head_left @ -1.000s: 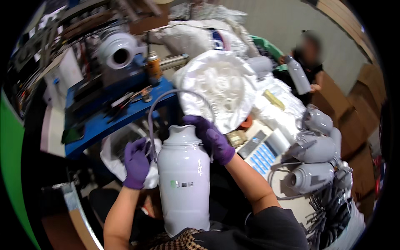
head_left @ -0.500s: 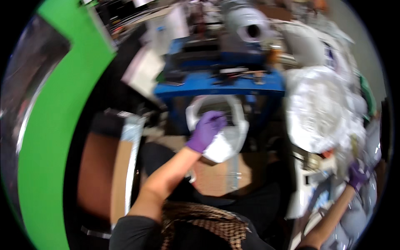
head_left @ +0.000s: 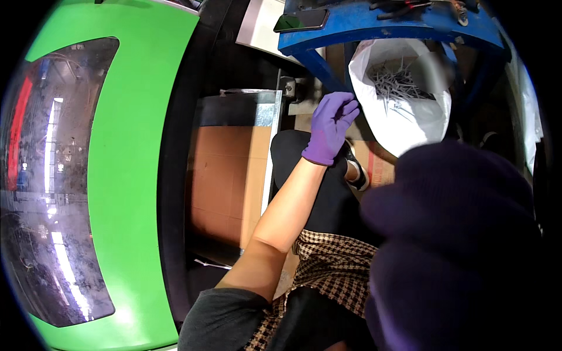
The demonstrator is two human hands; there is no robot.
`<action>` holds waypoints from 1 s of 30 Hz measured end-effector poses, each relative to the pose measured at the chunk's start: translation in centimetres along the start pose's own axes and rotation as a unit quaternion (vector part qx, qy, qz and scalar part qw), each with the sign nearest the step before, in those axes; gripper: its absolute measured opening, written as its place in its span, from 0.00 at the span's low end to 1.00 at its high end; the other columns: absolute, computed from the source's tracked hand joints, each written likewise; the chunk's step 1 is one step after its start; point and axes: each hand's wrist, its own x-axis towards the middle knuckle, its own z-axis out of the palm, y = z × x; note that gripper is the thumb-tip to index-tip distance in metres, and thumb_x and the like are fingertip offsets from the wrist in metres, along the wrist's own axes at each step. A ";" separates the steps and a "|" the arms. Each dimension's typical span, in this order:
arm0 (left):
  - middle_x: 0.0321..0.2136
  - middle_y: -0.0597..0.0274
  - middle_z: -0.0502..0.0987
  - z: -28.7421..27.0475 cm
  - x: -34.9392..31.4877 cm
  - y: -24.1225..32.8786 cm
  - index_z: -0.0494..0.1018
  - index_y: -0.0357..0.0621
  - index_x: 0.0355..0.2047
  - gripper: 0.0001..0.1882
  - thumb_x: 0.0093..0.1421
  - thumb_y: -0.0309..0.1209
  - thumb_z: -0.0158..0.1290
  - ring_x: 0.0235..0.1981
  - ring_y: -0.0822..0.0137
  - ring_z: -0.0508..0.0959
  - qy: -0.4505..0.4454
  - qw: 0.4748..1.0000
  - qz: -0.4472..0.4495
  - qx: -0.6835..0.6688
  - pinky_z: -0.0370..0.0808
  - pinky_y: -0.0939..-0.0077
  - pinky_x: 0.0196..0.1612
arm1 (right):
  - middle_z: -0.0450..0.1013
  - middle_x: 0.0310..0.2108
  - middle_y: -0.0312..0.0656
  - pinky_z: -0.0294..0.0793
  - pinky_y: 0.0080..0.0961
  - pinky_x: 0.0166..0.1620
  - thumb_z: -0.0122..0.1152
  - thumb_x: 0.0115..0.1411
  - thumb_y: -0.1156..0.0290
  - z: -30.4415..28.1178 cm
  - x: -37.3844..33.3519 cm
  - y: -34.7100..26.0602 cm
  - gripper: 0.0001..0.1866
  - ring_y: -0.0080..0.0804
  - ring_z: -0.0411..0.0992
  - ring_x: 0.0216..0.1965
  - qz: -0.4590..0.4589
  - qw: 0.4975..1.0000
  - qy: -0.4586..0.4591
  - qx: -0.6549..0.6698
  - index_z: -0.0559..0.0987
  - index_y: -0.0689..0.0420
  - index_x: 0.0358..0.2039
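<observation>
My left hand (head_left: 332,126), in a purple glove, is raised just left of a white bag (head_left: 404,128). Its fingers are loosely bent and somewhat apart, with nothing visible in them. The bag hangs open below the front edge of a blue table (head_left: 398,32), and many thin pale grey slivers (head_left: 397,83) lie inside it. Very close up, a large dark purple shape fills the lower right; it looks like my gloved right hand (head_left: 451,222), its fingers too dark to read. A blurred grey oval (head_left: 432,71), whose kind I cannot make out, covers part of the bag's right side.
On the blue table lie a phone (head_left: 301,21) and black-handled tools (head_left: 404,7). To the left stands an open cardboard box (head_left: 219,175). Farther left is a large green machine panel (head_left: 129,146) with a glossy window (head_left: 58,193).
My view has swung, so the green panel looms larger. My left hand has moved from over the bag to its left side. My right hand has come from the far right to close before me.
</observation>
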 end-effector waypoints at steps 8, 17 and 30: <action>0.42 0.59 0.77 -0.3 -0.3 0.3 0.75 0.36 0.47 0.14 0.74 0.36 0.48 0.45 0.69 0.81 -0.005 0.986 -0.120 -0.114 0.77 0.74 0.54 | 0.73 0.54 0.47 0.71 0.34 0.57 0.53 0.65 0.73 2.3 6.4 -10.2 0.20 0.40 0.73 0.55 -0.165 0.977 -0.031 0.135 0.77 0.60 0.57; 0.45 0.57 0.77 1.2 0.2 0.9 0.73 0.34 0.50 0.15 0.76 0.34 0.44 0.48 0.67 0.81 -0.056 0.986 -0.105 -0.116 0.77 0.69 0.57 | 0.73 0.50 0.45 0.72 0.35 0.54 0.56 0.62 0.72 2.7 9.5 -14.5 0.20 0.39 0.74 0.51 -0.231 0.963 -0.021 0.139 0.78 0.57 0.55; 0.43 0.56 0.79 4.0 1.4 1.0 0.74 0.34 0.49 0.15 0.74 0.35 0.49 0.45 0.66 0.81 -0.078 0.980 -0.119 -0.141 0.77 0.70 0.54 | 0.73 0.45 0.42 0.75 0.35 0.49 0.61 0.57 0.70 1.6 9.0 -16.4 0.20 0.38 0.75 0.46 -0.240 0.962 -0.010 0.127 0.78 0.54 0.52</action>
